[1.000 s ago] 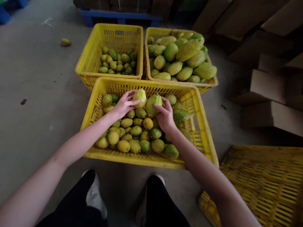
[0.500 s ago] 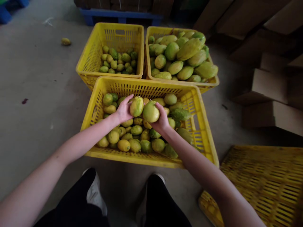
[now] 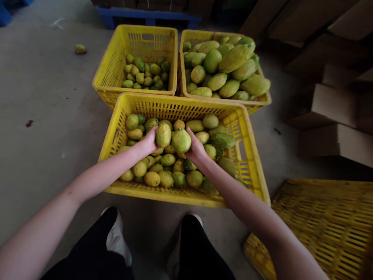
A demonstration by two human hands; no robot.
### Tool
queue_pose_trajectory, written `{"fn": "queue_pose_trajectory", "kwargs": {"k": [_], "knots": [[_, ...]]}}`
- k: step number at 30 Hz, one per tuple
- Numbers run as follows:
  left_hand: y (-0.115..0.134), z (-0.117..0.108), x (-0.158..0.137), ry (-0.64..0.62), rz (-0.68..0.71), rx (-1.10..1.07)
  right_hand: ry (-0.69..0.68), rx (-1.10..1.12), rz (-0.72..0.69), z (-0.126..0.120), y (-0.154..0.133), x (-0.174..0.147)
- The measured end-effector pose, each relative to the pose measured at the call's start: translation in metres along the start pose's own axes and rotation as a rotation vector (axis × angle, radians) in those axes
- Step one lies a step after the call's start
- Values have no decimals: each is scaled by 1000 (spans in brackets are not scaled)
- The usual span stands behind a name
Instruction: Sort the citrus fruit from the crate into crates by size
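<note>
Over the front yellow crate (image 3: 175, 197), a long fruit (image 3: 163, 135) is cupped upright-looking on the inner side of the left hand (image 3: 150, 141), just beside a rounder fruit (image 3: 181, 140) cupped inside the right hand (image 3: 196, 149).

Grey floor (image 3: 55, 155) bore your white shoes (image 3: 117, 239) | yellow front crate (image 3: 186, 198) stood just ahead | left rear crate (image 3: 108, 70) and right rear crate (image 3: 265, 100) stood side by side beyond it | loose fruit (image 3: 80, 49) lay to your left | dark red spot (image 3: 29, 123) showed nearer you
</note>
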State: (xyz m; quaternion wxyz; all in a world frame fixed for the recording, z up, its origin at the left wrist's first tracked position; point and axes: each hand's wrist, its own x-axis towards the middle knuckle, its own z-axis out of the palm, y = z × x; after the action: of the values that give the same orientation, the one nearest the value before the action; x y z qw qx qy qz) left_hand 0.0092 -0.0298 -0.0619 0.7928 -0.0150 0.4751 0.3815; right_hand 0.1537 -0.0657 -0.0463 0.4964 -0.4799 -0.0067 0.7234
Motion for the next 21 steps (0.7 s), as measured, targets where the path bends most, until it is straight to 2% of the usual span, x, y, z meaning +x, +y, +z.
{"fn": "queue_pose_trajectory", "kwargs": {"k": [3,6,11,14,17,21], "knots": [[-1,7,-7,83,-34,17,-44,11,58,-5,-1,4],[0,14,-15,77,7,15,-84,16,74,-5,-5,2],[3,15,-13,172,58,0,-8,15,21,-2,-9,-2],[5,13,-12,142,6,-1,48,27,25,-3,-9,-1],[6,13,-14,56,-40,3,56,58,6,-4,-8,1],[7,13,-16,7,1,-2,105,121,33,-5,-9,2]]}}
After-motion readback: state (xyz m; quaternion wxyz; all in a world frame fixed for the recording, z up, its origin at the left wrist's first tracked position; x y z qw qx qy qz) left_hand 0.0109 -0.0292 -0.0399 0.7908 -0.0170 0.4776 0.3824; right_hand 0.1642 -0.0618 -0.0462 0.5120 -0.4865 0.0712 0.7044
